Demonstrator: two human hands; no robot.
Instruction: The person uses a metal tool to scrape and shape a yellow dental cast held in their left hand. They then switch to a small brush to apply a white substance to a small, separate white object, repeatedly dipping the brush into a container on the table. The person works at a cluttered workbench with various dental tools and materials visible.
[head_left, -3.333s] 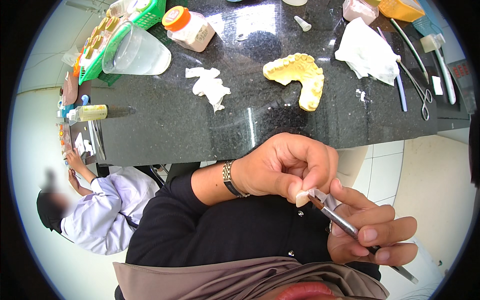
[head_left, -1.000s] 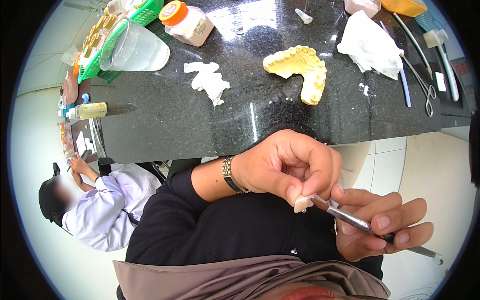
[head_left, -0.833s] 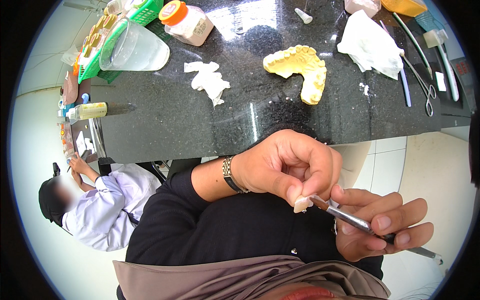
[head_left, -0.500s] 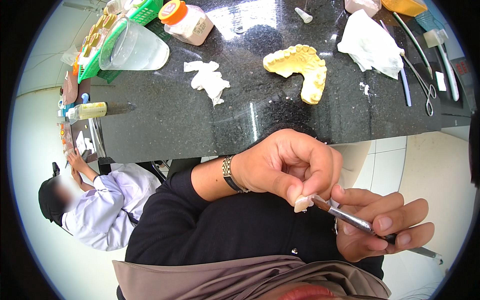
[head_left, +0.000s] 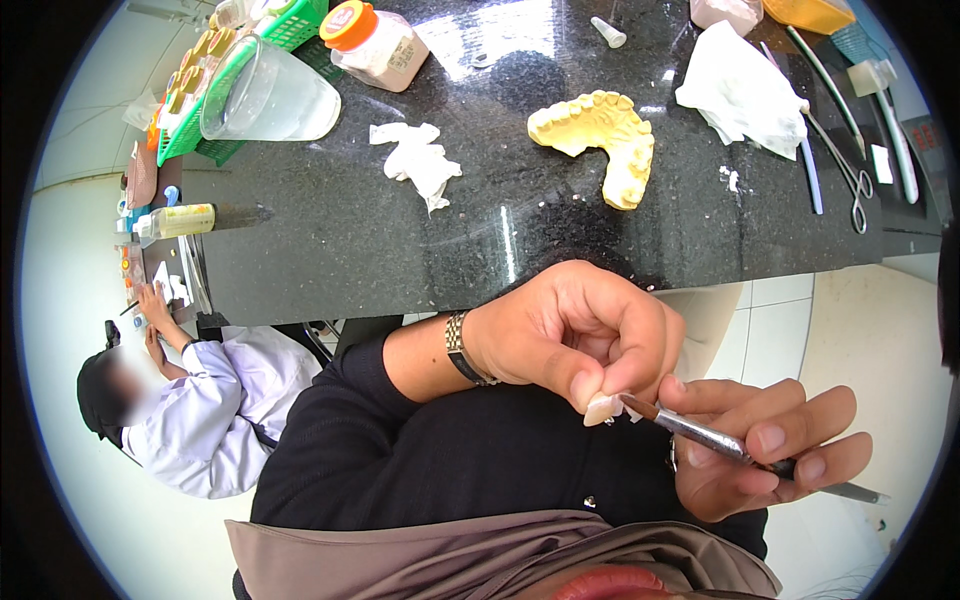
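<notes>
Between thumb and forefinger, my left hand (head_left: pixel 590 325) pinches a small ivory-pink, tooth-like piece (head_left: pixel 603 408) above my lap, just off the table's near edge. My right hand (head_left: pixel 765 440) grips a fine brush (head_left: pixel 705 436) with brown bristles, a silvery ferrule and a dark handle. The bristle tip touches or nearly touches the right side of the piece; exact contact is too small to tell. On the table beyond my hands lies a yellow dental cast (head_left: pixel 600 140) with a curved row of teeth.
A crumpled tissue (head_left: pixel 418 165), a clear plastic cup (head_left: pixel 270 95), an orange-lidded jar (head_left: pixel 375 45) and a green basket (head_left: pixel 290 28) stand left on the dark table (head_left: pixel 330 240). Rightward lie a white cloth (head_left: pixel 740 90) and scissor-like forceps (head_left: pixel 845 175). A co-worker (head_left: pixel 215 400) sits far left.
The brush has shifted a little and its rear end sits slightly higher, with my right fingers moved slightly. My left hand keeps the piece almost still. The co-worker's hand has risen a little.
</notes>
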